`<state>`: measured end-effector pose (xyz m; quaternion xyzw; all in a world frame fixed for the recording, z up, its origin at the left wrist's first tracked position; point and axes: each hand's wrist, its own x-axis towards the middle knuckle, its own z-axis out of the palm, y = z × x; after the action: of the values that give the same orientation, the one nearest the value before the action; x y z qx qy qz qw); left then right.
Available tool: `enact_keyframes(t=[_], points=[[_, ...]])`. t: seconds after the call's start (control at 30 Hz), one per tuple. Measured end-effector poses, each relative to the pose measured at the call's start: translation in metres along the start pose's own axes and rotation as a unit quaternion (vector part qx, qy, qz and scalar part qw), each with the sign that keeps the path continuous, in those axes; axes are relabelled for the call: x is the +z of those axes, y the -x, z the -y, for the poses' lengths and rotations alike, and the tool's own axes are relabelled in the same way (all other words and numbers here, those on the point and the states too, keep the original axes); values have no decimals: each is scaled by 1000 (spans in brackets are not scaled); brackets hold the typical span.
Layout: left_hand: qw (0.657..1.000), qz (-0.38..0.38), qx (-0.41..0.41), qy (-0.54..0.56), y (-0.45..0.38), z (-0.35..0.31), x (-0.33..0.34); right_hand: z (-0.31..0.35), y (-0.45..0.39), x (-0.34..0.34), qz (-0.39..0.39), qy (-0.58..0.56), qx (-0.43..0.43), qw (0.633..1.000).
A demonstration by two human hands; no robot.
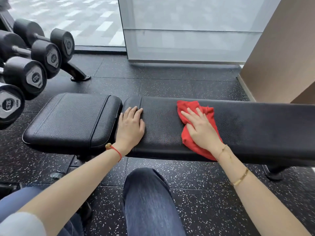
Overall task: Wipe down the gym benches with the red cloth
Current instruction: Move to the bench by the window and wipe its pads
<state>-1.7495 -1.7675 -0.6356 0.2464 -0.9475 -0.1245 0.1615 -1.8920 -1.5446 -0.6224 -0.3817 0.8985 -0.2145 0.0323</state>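
Observation:
A black padded gym bench (pixel 247 126) lies flat across the middle of the view, with its separate seat pad (pixel 68 121) at the left. The red cloth (pixel 189 106) is spread on the long pad, right of centre. My right hand (pixel 201 128) presses flat on the cloth with straight fingers, covering its middle. Near the gap between the two pads, my left hand (pixel 131 126) rests flat on the long pad's left end and holds nothing.
A rack of black dumbbells (pixel 34 65) stands at the left, its foot (pixel 80 75) on the speckled rubber floor. A glass panel (pixel 187 40) and a brown wall (pixel 281 57) are behind the bench. My knee (pixel 148 193) is in front of the bench.

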Motion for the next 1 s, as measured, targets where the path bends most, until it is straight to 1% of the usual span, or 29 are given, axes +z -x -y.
enact_keyframes(t=[0.1, 0.17, 0.23, 0.3, 0.43, 0.53, 0.63, 0.73, 0.8, 0.87, 1.0], points=[[1000, 1, -2, -2, 0, 0, 2, -14, -32, -9, -14, 31, 81, 996], [1000, -1, -4, 1, 0, 0, 3, -6, -55, -6, -16, 41, 101, 994], [1000, -5, -6, 3, 0, 0, 4, 11, -69, 2, -4, 37, 81, 996], [1000, -7, -5, 4, 0, 1, 5, 32, -68, 13, 12, 36, 35, 999], [1000, -7, -8, 14, 0, 2, 6, 63, -30, 27, 29, 13, -72, 997], [1000, -3, -9, 23, -1, 4, 6, 62, 5, 26, 33, 3, -123, 992], [999, -3, 5, 49, -2, 7, 0, 52, 11, 20, 46, -16, -117, 992], [997, -48, 21, 48, 2, 24, -15, 58, -11, 24, 40, -13, -91, 995], [997, -72, 8, 25, 7, 45, -26, 69, -36, 31, 40, -3, -70, 997], [995, -95, -13, -1, 11, 71, -39, 89, -63, 41, 47, -1, -67, 997], [989, -123, -76, -35, 13, 123, -62, 147, -102, 68, 65, -4, -103, 993]])
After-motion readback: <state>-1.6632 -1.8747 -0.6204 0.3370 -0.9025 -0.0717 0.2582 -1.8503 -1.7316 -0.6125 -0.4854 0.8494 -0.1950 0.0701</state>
